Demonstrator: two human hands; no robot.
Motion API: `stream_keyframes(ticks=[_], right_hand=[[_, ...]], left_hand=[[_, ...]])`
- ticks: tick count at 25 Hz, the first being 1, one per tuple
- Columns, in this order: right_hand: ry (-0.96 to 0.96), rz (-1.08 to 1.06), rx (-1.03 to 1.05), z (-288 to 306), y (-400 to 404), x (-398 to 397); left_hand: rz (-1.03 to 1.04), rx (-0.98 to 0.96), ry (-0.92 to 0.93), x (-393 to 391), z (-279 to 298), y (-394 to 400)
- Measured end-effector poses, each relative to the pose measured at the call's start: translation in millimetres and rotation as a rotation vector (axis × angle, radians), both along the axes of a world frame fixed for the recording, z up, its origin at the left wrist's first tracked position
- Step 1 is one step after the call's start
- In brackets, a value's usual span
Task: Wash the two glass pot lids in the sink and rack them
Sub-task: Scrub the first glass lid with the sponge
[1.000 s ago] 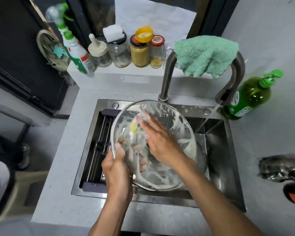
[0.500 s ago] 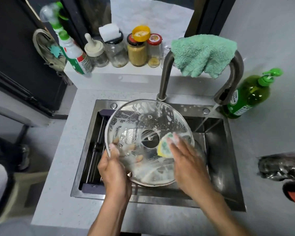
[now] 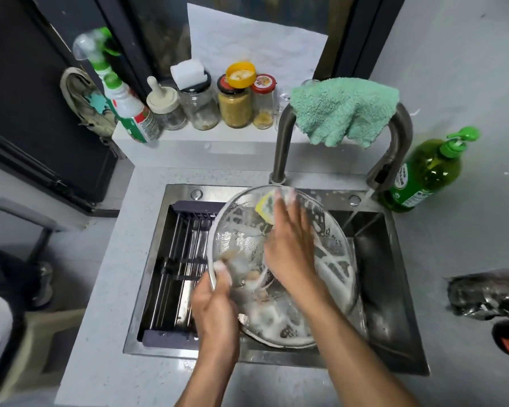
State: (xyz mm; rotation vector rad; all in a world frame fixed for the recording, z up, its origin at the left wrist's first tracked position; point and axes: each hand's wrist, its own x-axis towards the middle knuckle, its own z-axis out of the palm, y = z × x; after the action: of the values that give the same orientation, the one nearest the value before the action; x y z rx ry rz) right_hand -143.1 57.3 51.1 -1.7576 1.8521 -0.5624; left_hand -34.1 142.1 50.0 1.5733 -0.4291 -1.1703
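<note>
Over the sink point(image 3: 388, 333): soapy glass lid point(image 3: 332, 254), tilted. Left hand point(image 3: 215, 306) pinches its rim; right hand point(image 3: 288, 245), fingers flat, presses sponge point(image 3: 265, 207) on it. Risk: slick rim slips, lid drops, glass chips.

I hold the pot lid point(image 3: 329, 259) tilted over the sink point(image 3: 394, 333), my left hand point(image 3: 215, 306) at its left rim, my right hand point(image 3: 291, 248) pressing the sponge point(image 3: 265, 207) near its far edge. The rack point(image 3: 177, 259) lies in the sink's left half. The faucet point(image 3: 279, 142) stands behind, the soap bottle point(image 3: 423, 174) on the table to its right.
</note>
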Motion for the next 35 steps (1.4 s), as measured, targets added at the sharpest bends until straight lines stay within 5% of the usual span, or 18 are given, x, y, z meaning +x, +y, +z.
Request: stream_keyframes(ticks=[3,5,10,14,19,25,28,33,35], right_hand=[[-0.145,0.422,-0.126,14.9,17.1,23.6],[-0.075,0.529,-0.177,5.4,43.7,-9.1],[0.303,0.042,-0.352,-20.9,70.5,-90.9],[0.306,-0.245,-0.301,-13.4,27.6,-86.7],[-0.100,-0.365,-0.051,-21.8,51.3,-69.2],[-0.469,-0.466,-0.174,-1.9,7.3,-96.4],[-0.584,-0.578,-0.131,2.5,21.5,-94.3],[-0.593,-0.031,0.096,51.0,-51.2,-108.8],[-0.595,0.012,0.203,49.5,-55.6,-106.2]], left_hand=[[0.060,0.005,-0.019,-1.1,1.7,-5.0],[0.117,-0.018,0.030,14.2,5.1,-9.1],[0.043,-0.139,0.072,16.9,19.6,-7.7],[0.011,-0.170,0.011,-5.1,28.8,-8.3],[-0.042,-0.200,0.004,-2.8,33.6,-11.5],[-0.146,-0.286,-0.162,12.5,38.0,-15.3],[-0.191,-0.300,-0.083,31.7,39.6,-25.7],[-0.574,-0.218,-0.019,80.7,58.8,-74.3],[-0.732,-0.122,-0.140,82.2,67.8,-108.3]])
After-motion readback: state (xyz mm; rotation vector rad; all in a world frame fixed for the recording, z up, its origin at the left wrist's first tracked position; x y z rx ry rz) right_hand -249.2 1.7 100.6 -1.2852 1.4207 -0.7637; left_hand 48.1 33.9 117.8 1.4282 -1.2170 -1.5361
